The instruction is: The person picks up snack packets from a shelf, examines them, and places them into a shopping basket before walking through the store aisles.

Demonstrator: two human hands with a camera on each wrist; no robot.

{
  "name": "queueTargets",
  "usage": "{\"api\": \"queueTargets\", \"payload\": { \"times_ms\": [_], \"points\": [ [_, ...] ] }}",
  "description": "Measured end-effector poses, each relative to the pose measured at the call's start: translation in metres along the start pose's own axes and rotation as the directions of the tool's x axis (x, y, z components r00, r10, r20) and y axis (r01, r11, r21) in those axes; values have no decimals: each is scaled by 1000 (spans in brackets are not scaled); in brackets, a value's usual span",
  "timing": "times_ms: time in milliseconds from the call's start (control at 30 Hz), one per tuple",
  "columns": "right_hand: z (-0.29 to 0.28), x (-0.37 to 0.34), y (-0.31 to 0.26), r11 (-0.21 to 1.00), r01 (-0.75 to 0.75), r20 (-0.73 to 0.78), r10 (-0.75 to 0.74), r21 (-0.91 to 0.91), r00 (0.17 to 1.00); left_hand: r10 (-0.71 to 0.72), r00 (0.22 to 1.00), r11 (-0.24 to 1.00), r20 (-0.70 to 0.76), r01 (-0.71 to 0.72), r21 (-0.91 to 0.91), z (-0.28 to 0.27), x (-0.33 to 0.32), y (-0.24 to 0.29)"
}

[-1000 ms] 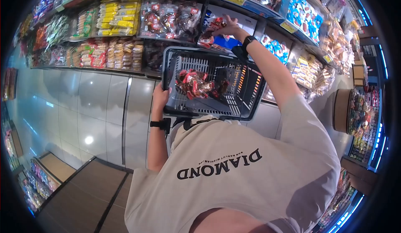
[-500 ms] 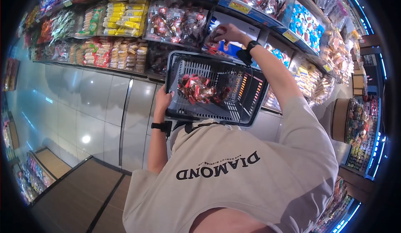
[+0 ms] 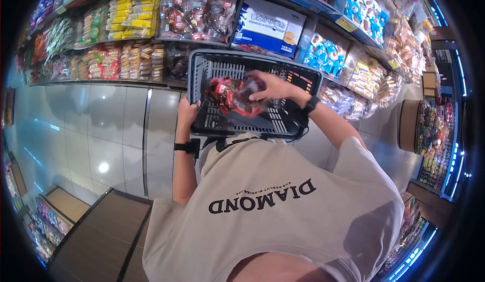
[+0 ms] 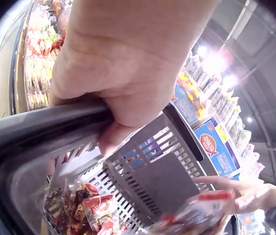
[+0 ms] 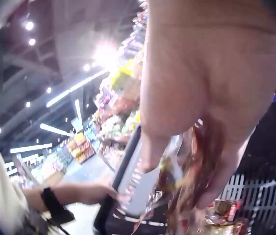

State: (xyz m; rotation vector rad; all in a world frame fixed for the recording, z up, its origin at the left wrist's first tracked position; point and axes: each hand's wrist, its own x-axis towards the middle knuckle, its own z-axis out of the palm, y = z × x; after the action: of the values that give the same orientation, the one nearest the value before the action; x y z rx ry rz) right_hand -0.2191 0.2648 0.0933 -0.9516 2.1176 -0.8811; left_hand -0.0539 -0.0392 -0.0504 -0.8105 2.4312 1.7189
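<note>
A dark slotted shopping basket (image 3: 295, 134) is held at its left rim by my left hand (image 3: 187, 113), with the thumb over the edge in the left wrist view. Inside it lie several red and brown clear-wrapped packets (image 3: 218, 92). Over the basket, my right hand (image 3: 275, 87) grips more clear packets with dark contents (image 3: 252, 86), just beside the packets lying inside. In the right wrist view the fingers and thumb of my right hand (image 5: 206, 98) close round crinkled wrappers (image 5: 196, 161), which are blurred.
Beyond the basket, shelves hold yellow packets (image 3: 132, 15), bagged red-brown snacks (image 3: 196, 17), a blue and white box (image 3: 271, 27) and blue packets (image 3: 326, 54). Tiled floor (image 3: 103, 140) lies at the left. A brown surface (image 3: 103, 229) stands at the lower left, a round display (image 3: 410, 125) at the right.
My right hand has moved from the shelf compartment by the blue and white box down over the basket, bringing packets with it. The box front now shows uncovered. My left hand keeps its hold on the rim.
</note>
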Motion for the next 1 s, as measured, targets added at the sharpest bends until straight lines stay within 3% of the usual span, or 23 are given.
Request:
{"api": "queueTargets", "payload": {
  "times_ms": [33, 67, 100, 167, 233, 300, 333, 400, 433, 467, 500, 567, 633, 667, 700, 767, 833, 900, 933, 1000],
  "points": [
    [19, 0, 17, 989, 106, -63, -112, -100, 992, -10, 1000, 999, -6, 9, -46, 0, -2, 1],
    [23, -2, 13, 897, 248, -137, -315, -365, 939, 76, 997, 997, 4, -75, -29, -2, -3, 3],
    [12, 4, -1, 900, 250, -136, -315, -356, 939, 69, 998, 997, 4, -68, -23, -5, -4, 5],
    [-36, 23, -43, 992, 63, 56, -57, -113, 997, 24, 1000, 999, 10, -24, 31, -5, -6, 9],
    [-74, 51, -34, 990, -19, -76, 8, -141, 997, 31, 999, 997, -17, -29, 70, -4, -7, 11],
    [-100, 85, 5, 919, -15, -93, -24, -394, 995, -16, 1000, 997, 13, 15, 77, -6, -7, 16],
    [-105, 100, 36, 920, -15, -95, -25, -393, 995, -68, 997, 994, 22, 66, 89, -6, -6, 17],
    [-99, 123, 96, 742, 17, 26, 1, -670, 1000, -100, 995, 994, 25, 98, 57, -1, -1, 0],
    [-97, 130, 99, 741, 21, 26, -6, -671, 1000, -132, 991, 991, 26, 131, 22, 0, 1, -3],
    [-97, 140, 102, 711, -36, 171, 218, -702, 961, -129, 992, 991, 18, 128, 23, -1, 2, -7],
    [-94, 148, 103, 667, -81, 296, 432, -741, 852, -90, 996, 996, 9, 90, -20, 0, 0, -5],
    [-92, 151, 108, 729, -125, 251, 385, -673, 888, -51, 999, 997, -9, 50, -63, -1, -9, -3],
    [-97, 152, 94, 746, -27, 295, 296, -665, 909, -23, 1000, 999, 7, 23, -30, -3, -14, -4],
    [-102, 141, 84, 773, 65, 254, 127, -632, 959, -1, 1000, 999, 4, 1, 41, -3, -16, -7],
    [-110, 141, 78, 772, 61, 247, 127, -633, 961, 6, 1000, 999, 6, -6, 43, -3, -18, -12],
    [-127, 133, 71, 744, 30, 214, 154, -667, 965, 115, 993, 972, 2, -112, -207, 0, -25, -18],
    [-147, 105, 49, 848, -107, 51, 156, -520, 986, 107, 992, 966, 63, -89, -241, -6, -34, -16],
    [-164, 66, 15, 931, -74, -43, 62, -358, 997, -65, 989, 971, 129, 93, -222, -15, -45, -5],
    [-171, 46, -12, 973, -124, 45, 135, -195, 990, -135, 977, 967, 168, 167, -193, -18, -45, -16],
    [-164, 14, 13, 998, -57, 31, 57, 2, 998, -124, 975, 966, 183, 161, -204, -18, -52, -20]
  ]
}}
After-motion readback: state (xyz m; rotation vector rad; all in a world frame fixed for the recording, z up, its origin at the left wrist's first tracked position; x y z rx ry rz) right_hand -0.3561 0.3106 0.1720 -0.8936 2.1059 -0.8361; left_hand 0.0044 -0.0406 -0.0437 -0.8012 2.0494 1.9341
